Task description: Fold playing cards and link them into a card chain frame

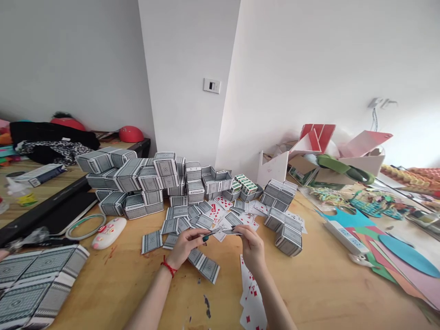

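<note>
I had both hands up over the middle of the wooden table (319,284), just in front of a messy pile of loose cards (178,224). My right hand (252,247) had its thumb and finger squeezed together on a thin grey card (232,233). My left hand (190,240) was pinched too, with almost no gap, on a bit of card (215,230). I could not tell if that was one card or two, because the fingers hid so much. The card was up between the two hands, near the pile.

A red string (168,266) went around my left wrist. A joined pair of cards (204,266) lay by that hand, toward the front edge. Some face-up cards with red diamonds (252,302) lay partly under my right arm.

Along the back edge I saw a tall, bumpy wall of grey card blocks (147,178), with small green boxes (245,183) by its right end. More card blocks (288,238) sat to the right of my right hand. A big card block (37,284) was near the front left corner, and a white mouse (109,233) and a roll of tape (70,231) were behind it. Toward the right edge lay a white power strip (345,236) and bright paper (409,254).
</note>
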The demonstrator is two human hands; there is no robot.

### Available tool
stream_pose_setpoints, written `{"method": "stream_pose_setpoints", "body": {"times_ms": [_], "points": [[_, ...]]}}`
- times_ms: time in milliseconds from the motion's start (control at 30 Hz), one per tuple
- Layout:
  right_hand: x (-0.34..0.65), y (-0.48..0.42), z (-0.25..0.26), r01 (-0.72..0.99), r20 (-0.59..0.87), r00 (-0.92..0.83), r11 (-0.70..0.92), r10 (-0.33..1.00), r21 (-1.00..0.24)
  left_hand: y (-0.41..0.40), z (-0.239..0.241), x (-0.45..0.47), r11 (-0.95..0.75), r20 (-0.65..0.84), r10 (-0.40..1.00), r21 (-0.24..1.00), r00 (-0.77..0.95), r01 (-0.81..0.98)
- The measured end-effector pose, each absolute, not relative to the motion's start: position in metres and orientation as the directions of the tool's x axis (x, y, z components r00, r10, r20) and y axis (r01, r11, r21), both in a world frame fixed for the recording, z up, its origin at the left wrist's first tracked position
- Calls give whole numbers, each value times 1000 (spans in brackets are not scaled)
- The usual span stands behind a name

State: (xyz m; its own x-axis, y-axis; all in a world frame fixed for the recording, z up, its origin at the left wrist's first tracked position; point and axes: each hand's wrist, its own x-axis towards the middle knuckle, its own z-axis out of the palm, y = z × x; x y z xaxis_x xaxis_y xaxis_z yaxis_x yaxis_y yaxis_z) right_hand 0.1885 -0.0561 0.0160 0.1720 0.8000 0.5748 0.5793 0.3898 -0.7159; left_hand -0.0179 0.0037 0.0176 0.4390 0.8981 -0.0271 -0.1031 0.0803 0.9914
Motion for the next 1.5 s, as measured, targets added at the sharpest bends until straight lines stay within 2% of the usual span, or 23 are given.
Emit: {"method": "stream_pose_setpoints", "body": {"times_ms": [300,567,700,900,1067,1167,1333,1500], "points": [[186,-57,18,585,589,199,387,783,-713,3,19,-18,50,-3,895,994,445,-93],[184,-57,17,619,609,121,420,784,-664,4,16,-18,59,-17,887,995,461,-79],[185,-56,10,684,633,68,425,771,-592,5,15,-18,23,-6,870,999,493,-28],[187,-56,6,811,648,-63,417,759,-410,4,15,-18,-34,16,865,999,502,26],[179,-58,12,833,618,-166,444,768,-329,3,17,-17,-62,27,860,997,509,51],[171,-58,10,816,602,-177,458,779,-352,3,17,-16,-88,50,855,995,516,48],[163,-58,1,797,560,-32,359,828,-485,2,16,-15,-112,77,850,993,521,37],[155,-59,-4,752,551,-38,387,834,-534,3,15,-14,-138,109,837,990,537,15]]}}
